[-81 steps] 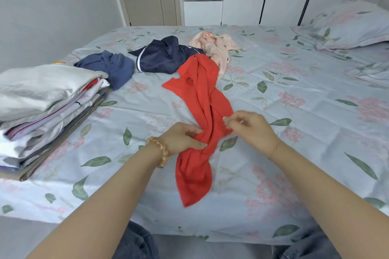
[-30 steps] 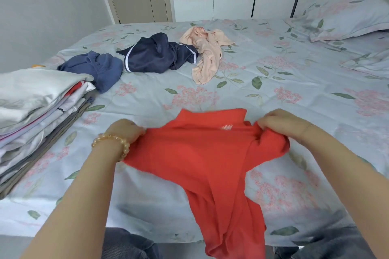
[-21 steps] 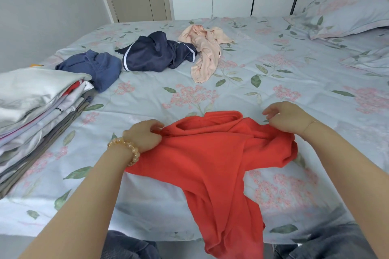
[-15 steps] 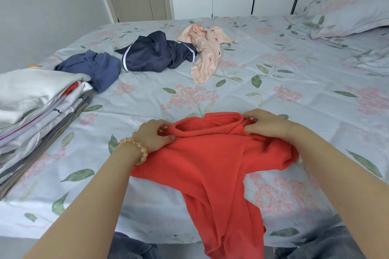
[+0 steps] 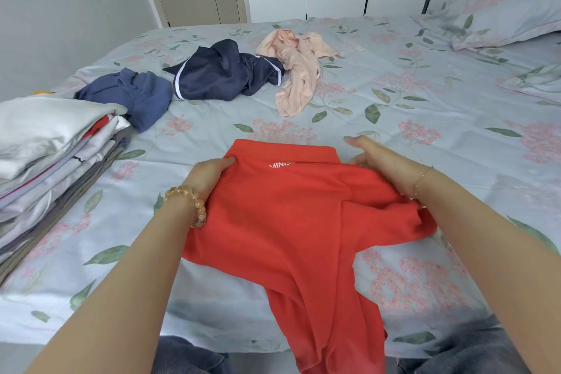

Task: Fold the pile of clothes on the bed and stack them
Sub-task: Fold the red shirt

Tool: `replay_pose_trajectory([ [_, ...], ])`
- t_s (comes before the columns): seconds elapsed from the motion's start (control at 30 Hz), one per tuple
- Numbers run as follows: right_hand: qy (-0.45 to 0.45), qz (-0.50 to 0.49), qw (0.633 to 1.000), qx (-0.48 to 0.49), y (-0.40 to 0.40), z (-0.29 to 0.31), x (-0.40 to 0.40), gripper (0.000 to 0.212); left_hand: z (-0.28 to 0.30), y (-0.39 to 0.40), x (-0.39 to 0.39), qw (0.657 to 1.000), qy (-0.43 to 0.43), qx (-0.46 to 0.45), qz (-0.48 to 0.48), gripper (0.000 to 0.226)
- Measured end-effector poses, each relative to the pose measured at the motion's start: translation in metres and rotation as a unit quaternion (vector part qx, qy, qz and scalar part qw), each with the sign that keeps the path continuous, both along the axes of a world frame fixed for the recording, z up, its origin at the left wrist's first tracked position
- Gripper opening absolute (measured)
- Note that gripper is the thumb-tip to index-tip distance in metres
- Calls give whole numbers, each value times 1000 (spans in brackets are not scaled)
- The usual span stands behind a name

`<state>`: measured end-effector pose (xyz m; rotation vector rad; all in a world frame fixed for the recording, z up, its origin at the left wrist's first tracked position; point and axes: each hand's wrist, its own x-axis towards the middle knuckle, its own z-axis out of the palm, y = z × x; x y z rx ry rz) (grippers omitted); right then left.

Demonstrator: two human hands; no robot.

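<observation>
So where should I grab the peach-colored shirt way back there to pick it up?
Probably the bunched-up far end of the peach garment, coming down from above. That end is piled higher in folds, so fingers can pinch it easily, while the near tail lies flat on the bed. Stay on its right side, since the left edge touches the dark navy garment.

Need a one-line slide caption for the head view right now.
Left hand grips the red knit garment on the floral bedsheet; right hand rests open on it.
</observation>
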<state>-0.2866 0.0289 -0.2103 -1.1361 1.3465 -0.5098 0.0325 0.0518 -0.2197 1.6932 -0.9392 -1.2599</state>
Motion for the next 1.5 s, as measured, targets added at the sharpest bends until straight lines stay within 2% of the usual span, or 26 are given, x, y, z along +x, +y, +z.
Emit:
replay_pose_trajectory([
  [0.1, 104, 36, 990, -90, 7, -7, 7, 47, 5, 13, 2, 994, 47, -7, -99, 48],
  [0.17, 56, -10, 985, -162, 12, -4, 6, 41, 13, 22, 3, 987, 62, -52, -136, 46],
  [0.23, -29, -47, 975, -213, 26, 6, -1, 35, 24, 35, 1, 984, 84, -105, -117, 38],
  [0.33, -94, -90, 946, -296, 55, 35, -12, 12, 59, 56, -13, 972, 98, -186, -107, 31],
  [0.43, -119, -111, 925, -343, 77, 83, -24, 9, 118, 71, -30, 958, 50, -254, -123, 31],
  [0.63, -36, -85, 888, -450, 115, 234, -63, 7, 256, 107, -49, 930, -43, -337, -137, 27],
  [0.7, 5, -85, 865, -494, 131, 284, -73, 9, 304, 122, -56, 908, -92, -386, -132, 26],
  [0.8, 52, -101, 816, -567, 157, 356, -86, 19, 378, 139, -62, 865, -176, -455, -116, 42],
  [0.93, 103, -130, 749, -642, 180, 434, -102, 31, 464, 154, -69, 808, -283, -509, -93, 53],
  [1.0, 134, -136, 729, -658, 184, 460, -110, 37, 496, 158, -72, 774, -349, -523, -75, 58],
  [1.1, 168, -133, 703, -678, 187, 487, -122, 35, 528, 159, -80, 752, -381, -533, -72, 45],
  [1.17, 172, -126, 702, -679, 182, 495, -132, 29, 540, 157, -86, 749, -375, -541, -76, 34],
  [1.27, 225, -141, 721, -640, 165, 494, -157, 21, 543, 148, -105, 773, -342, -521, -120, 27],
  [1.4, 334, -221, 763, -508, 130, 460, -201, 18, 518, 126, -167, 774, -368, -482, -182, 25],
  [1.43, 323, -253, 776, -479, 121, 449, -213, 16, 509, 119, -187, 771, -372, -482, -188, 25],
  [1.5, 239, -330, 805, -431, 106, 434, -234, 12, 494, 107, -225, 769, -365, -488, -192, 22],
])
